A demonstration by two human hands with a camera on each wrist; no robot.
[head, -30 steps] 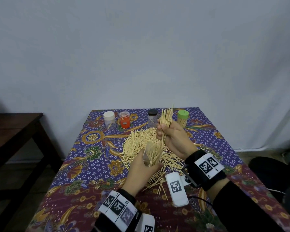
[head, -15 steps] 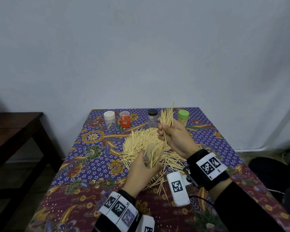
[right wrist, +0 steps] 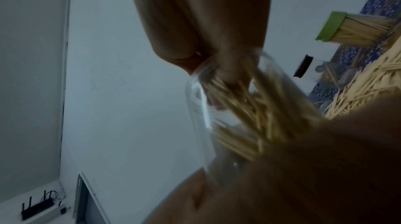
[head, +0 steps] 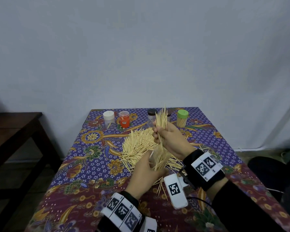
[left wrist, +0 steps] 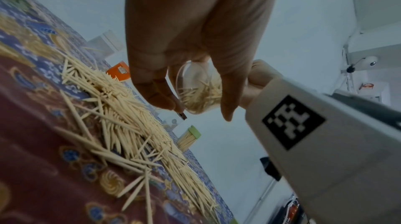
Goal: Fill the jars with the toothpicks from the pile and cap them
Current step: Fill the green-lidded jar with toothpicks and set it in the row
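Note:
My left hand (head: 146,169) grips a clear uncapped jar (head: 158,159) partly full of toothpicks, tilted above the pile; the left wrist view shows the jar (left wrist: 197,90) from below between my fingers. My right hand (head: 167,138) pinches a bundle of toothpicks (head: 161,120) held upright, its lower ends reaching into the jar's mouth (right wrist: 208,80). The toothpick pile (head: 139,144) spreads over the patterned tablecloth (head: 94,163) under both hands.
At the table's far edge stand a white-capped jar (head: 109,118), an orange jar (head: 124,119), a dark-capped jar (head: 151,117) and a green-capped jar (head: 182,118) full of toothpicks. A dark wooden side table (head: 12,131) is at the left.
My right hand has come down and nearer with the bundle, bringing its lower ends into the jar. The left hand has kept the jar in nearly the same place.

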